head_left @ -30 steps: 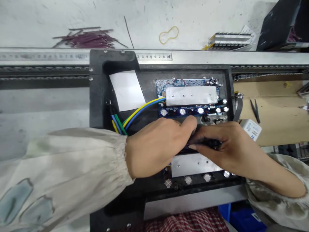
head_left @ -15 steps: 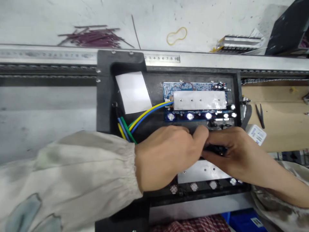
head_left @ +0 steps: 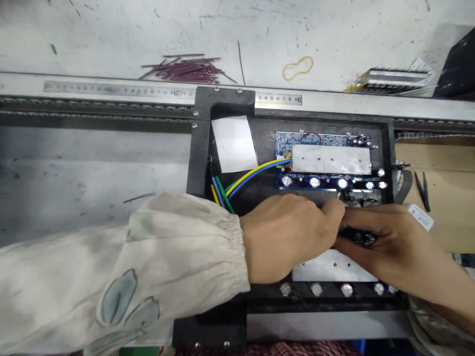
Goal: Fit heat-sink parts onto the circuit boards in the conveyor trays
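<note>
My left hand (head_left: 293,232) is curled closed over the lower circuit board, and what its fingers grip is hidden. Against its fingertips my right hand (head_left: 386,237) pinches with thumb and index finger; whatever lies between them is hidden. Beneath both hands shows the metal plate (head_left: 334,267) of the lower board, with round capacitors (head_left: 315,289) along its front. Just beyond them a blue circuit board (head_left: 282,143) carries another metal plate (head_left: 330,159). Yellow, blue and green wires (head_left: 256,170) curve from it toward my left wrist. Everything sits in a black tray fixture (head_left: 202,148).
A ruler rail (head_left: 148,91) runs behind the fixture. Beyond it lie a pile of dark red tubes (head_left: 191,70), a yellow rubber band (head_left: 298,68) and a finned metal part (head_left: 393,79). To the right are black tweezers (head_left: 422,192) and a white box (head_left: 421,216).
The whole scene has shifted to the right in view, as my head turned. Both hands stay together over the lower board, in nearly the same pose.
</note>
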Available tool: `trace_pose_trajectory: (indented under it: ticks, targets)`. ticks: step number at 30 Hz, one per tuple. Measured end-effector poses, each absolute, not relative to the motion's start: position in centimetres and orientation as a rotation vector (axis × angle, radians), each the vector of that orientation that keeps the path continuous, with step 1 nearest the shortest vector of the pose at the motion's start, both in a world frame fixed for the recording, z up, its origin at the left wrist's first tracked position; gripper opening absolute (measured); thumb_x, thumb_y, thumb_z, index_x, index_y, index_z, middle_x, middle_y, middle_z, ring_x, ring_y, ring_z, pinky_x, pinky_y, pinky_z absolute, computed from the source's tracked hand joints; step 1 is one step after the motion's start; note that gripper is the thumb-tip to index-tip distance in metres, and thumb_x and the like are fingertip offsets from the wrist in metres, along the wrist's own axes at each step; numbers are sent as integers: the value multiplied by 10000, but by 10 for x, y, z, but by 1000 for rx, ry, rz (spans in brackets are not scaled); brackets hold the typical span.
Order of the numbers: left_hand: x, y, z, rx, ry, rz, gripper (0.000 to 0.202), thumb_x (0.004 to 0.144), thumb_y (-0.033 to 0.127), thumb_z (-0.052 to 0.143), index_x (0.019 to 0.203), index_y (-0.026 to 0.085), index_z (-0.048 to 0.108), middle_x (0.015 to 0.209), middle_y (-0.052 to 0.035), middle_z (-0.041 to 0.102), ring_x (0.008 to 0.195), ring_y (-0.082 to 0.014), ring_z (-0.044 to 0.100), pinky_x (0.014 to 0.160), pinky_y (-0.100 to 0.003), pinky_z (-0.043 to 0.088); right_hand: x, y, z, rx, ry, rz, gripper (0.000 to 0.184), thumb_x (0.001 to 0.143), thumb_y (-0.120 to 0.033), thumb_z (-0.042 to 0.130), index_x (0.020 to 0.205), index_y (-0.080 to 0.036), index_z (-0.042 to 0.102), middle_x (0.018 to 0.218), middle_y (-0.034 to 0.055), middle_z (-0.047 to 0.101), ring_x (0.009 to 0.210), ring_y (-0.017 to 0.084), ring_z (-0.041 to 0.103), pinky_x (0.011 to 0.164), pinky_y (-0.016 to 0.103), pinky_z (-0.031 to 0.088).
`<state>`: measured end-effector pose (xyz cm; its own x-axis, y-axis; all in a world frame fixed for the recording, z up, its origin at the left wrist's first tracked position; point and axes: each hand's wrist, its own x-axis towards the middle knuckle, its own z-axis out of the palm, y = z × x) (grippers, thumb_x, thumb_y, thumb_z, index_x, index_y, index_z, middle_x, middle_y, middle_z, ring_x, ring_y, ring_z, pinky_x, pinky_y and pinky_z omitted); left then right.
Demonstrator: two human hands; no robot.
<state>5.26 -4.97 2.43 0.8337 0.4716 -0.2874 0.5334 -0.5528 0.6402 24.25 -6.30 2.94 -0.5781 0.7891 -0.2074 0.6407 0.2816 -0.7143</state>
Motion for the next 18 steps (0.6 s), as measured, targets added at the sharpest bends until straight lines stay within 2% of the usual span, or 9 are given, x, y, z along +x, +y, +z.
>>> trace_pose_trajectory:
  ticks: [5, 9, 14, 18]
  targets:
    - [53, -50, 24, 2271, 730, -82, 458, 618, 25, 573, 1031, 145, 414, 769, -55, 633, 638, -231, 611, 500, -306, 423, 243, -60, 29, -1384, -2333, 1323, 113, 768, -170, 589, 713, -211, 678, 601, -67, 625, 498, 77, 548, 444, 157, 418]
    - [53, -50, 24, 2288, 715, -118, 472, 624, 29, 575, 1049, 135, 399, 779, -46, 630, 643, -225, 613, 495, -305, 418, 245, -59, 28, -1408, -2323, 1382, 118, 765, -181, 591, 761, -225, 701, 649, -61, 653, 544, 103, 597, 474, 178, 456]
    - [53, -49, 25, 2304, 714, -145, 457, 647, 36, 566, 1050, 143, 378, 802, -43, 630, 671, -214, 621, 503, -288, 410, 245, -59, 27, -1409, -2330, 1387, 116, 779, -214, 602, 794, -233, 715, 650, -67, 657, 544, 99, 591, 475, 174, 455]
    - [51, -48, 25, 2321, 719, -158, 418, 667, 45, 539, 1031, 154, 365, 791, -36, 616, 671, -211, 621, 503, -286, 406, 242, -58, 27, -1374, -2352, 1370, 118, 763, -161, 604, 776, -213, 709, 615, -72, 645, 512, 76, 548, 460, 158, 415]
